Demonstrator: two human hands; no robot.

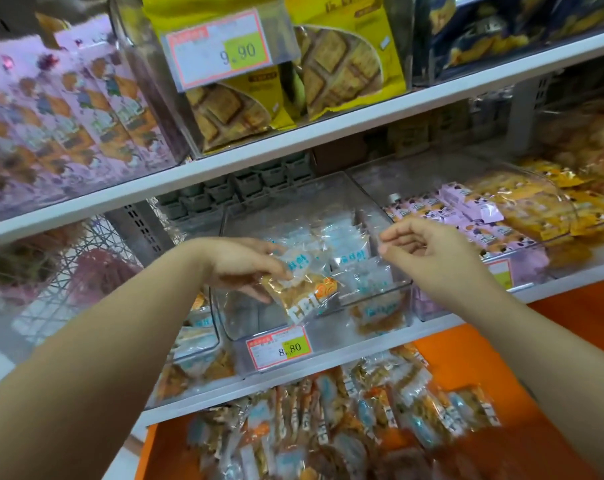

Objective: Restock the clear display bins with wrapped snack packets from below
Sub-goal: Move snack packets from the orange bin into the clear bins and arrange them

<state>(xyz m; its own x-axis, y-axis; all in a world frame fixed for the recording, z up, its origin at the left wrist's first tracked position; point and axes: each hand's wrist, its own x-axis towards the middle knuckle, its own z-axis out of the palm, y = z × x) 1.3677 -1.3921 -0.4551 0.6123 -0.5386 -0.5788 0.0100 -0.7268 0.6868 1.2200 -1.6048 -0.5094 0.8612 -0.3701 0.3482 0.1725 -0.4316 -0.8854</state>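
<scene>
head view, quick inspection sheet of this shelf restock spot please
surface: white shelf carrying a clear bin, part filled with wrapped packets.
job's things: snack packet at the bin's front; loose stock packets in the orange tray below.
clutter: nothing seen.
hands: left hand grips the snack packet; right hand over the bin, fingers loosely curled, nothing seen in it.
cables: nothing seen.
surroundings: price tag reading 8.80; yellow biscuit bags above; pink packets in the bin to the right.
</scene>
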